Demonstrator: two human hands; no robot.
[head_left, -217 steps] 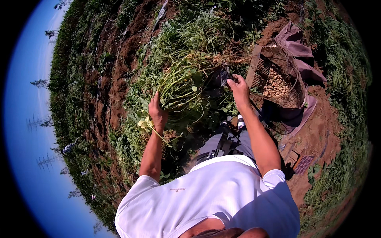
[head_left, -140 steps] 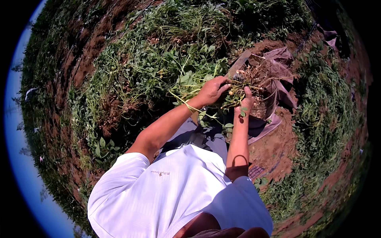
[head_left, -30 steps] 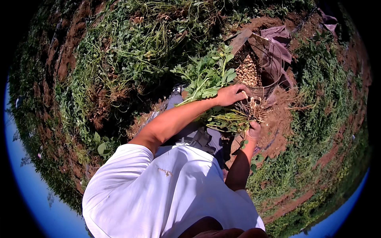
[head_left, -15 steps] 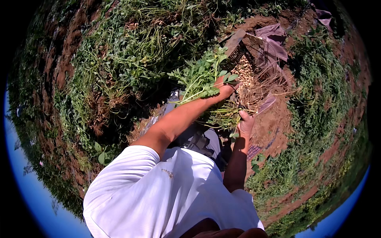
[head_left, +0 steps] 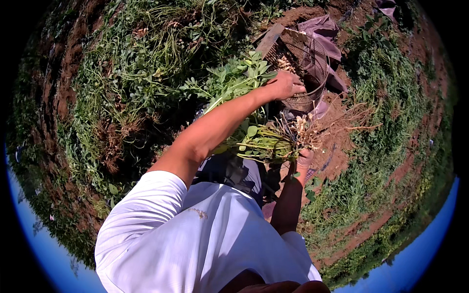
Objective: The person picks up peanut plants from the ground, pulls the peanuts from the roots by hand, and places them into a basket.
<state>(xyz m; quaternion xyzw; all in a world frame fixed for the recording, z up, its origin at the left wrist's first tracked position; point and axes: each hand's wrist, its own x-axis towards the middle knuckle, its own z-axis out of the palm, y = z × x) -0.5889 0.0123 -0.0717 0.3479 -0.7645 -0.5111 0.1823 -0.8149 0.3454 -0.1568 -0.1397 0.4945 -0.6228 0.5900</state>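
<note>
Soil (head_left: 340, 146) stretches past basket rim (head_left: 304, 104); R fingers (head_left: 306, 153) hold peanut plants (head_left: 273, 143) (L fingers (head_left: 297, 89) nr rim, grasp unclear).

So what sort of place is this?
Probably a peanut field: heaps of uprooted plants, bare reddish soil, and a mesh basket holding what look like peanut pods.

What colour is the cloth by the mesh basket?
Dull purple cloth; best seen in the head view.
</note>
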